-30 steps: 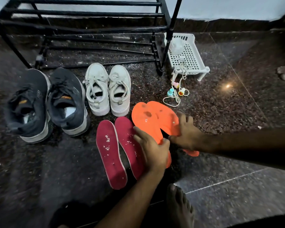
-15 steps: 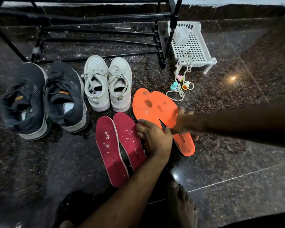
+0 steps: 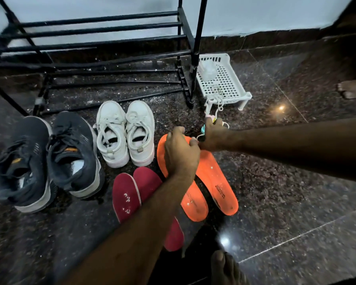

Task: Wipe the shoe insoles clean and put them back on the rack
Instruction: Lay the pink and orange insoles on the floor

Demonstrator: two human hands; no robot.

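Observation:
Two orange insoles lie on the dark stone floor, the left orange insole (image 3: 193, 202) and the right orange insole (image 3: 219, 182), heels toward me and speckled with white bits. My left hand (image 3: 181, 153) sits over the left one's toe end, fingers curled round its edge. My right hand (image 3: 213, 134) covers the right one's toe end, and its fingers are hidden. Two red insoles (image 3: 126, 195) lie to the left, partly under my left forearm. The black shoe rack (image 3: 103, 27) stands behind.
White sneakers (image 3: 125, 132) and dark sneakers (image 3: 43, 157) stand in front of the rack. A white plastic basket (image 3: 224, 83) with laces and small coloured pieces (image 3: 221, 122) sits right of it. My bare foot (image 3: 226, 268) is near; another person's foot (image 3: 351, 89) is at far right.
Both hands moved from the orange insoles' middles up to their toe ends. The two insoles now lie spread apart instead of crossed. The camera tilted up, showing more of the rack.

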